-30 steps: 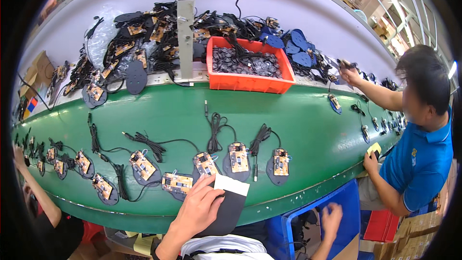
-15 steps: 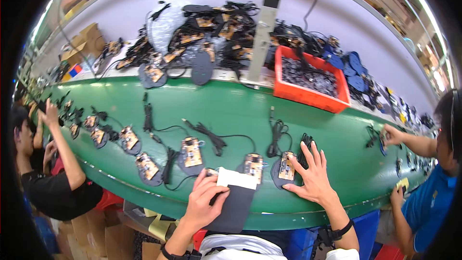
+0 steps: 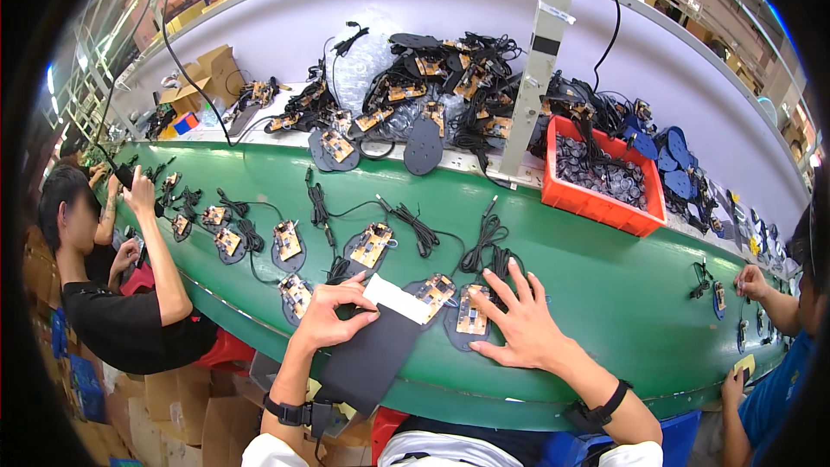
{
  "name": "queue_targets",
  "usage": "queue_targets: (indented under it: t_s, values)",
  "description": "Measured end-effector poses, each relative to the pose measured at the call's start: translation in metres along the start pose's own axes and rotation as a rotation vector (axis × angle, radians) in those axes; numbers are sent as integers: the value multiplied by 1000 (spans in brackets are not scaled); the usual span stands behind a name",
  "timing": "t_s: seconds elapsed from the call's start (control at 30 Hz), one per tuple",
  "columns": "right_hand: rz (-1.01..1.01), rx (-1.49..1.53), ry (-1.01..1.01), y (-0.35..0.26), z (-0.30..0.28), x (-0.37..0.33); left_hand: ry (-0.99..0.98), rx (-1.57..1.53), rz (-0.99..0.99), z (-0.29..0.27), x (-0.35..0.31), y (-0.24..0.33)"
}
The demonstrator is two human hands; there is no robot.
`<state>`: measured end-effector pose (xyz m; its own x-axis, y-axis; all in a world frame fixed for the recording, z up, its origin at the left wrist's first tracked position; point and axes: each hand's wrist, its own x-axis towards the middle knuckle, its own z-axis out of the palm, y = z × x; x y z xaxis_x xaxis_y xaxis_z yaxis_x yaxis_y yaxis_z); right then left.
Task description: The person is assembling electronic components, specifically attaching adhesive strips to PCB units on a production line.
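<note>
My left hand (image 3: 333,316) pinches a flat black sheet (image 3: 372,359) with a white strip (image 3: 396,297) along its far edge. It hangs tilted over the bench's near edge, and the strip meets a brown circuit board (image 3: 435,292) on a dark oval base. Fingers spread, my right hand (image 3: 529,326) rests on another circuit board (image 3: 473,311). That board lies on its own dark base (image 3: 458,339), with a bundled black cable (image 3: 486,238) beyond it. More boards on bases, such as one to the left (image 3: 370,244), trail black cables.
The green work surface (image 3: 562,251) curves across. Behind it stand a red bin (image 3: 605,214) of small dark parts, a grey post (image 3: 540,60) and heaped boards with cables (image 3: 424,69). Co-workers sit at left (image 3: 130,303) and right (image 3: 782,406); cardboard boxes (image 3: 177,393) are below left.
The view has swung left, so the bench appears farther right. The black sheet has tilted in my left hand. My right hand stays spread on its board. The right co-worker's hand has left a board.
</note>
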<state>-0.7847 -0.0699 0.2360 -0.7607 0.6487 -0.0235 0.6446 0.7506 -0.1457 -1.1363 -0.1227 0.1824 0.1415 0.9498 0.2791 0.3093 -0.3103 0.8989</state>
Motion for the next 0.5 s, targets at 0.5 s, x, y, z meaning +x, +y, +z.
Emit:
queue_targets:
  t_s: [0.5]
  values:
    - [537,-183,186,220,-137,71,70,-553,2,33,-17,76]
